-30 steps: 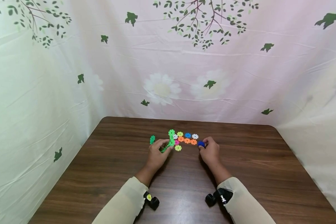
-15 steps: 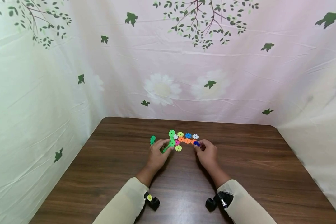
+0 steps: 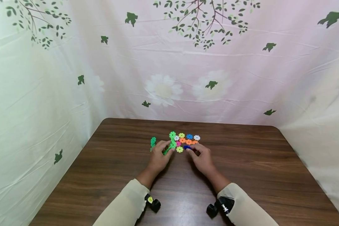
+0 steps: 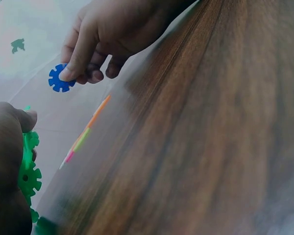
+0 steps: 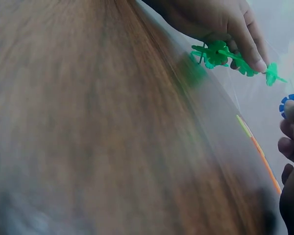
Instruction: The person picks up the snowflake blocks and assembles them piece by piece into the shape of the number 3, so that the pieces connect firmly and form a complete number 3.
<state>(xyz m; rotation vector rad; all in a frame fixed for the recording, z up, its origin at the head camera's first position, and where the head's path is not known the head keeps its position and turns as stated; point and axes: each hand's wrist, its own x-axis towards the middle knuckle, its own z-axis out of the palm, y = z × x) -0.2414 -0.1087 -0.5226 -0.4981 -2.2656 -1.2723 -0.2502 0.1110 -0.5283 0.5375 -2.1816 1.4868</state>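
In the lower middle of the head view, the left hand (image 3: 158, 157) has its grip clamped on a bright green structure of joined, notched plastic discs (image 3: 173, 144). Right of it, the right hand (image 3: 202, 159) pinches a dark blue notched plastic disc (image 3: 186, 147), apart from the structure. Orange, yellow-green, pink, white and lighter blue notched discs (image 3: 182, 140) lie flat, near both hands, on the dark brown wood-grain counter (image 3: 257, 163).

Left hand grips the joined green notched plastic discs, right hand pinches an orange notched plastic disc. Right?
Wrong colour: the left wrist view shows the right hand pinching a blue notched plastic disc; the left hand does grip the green discs.
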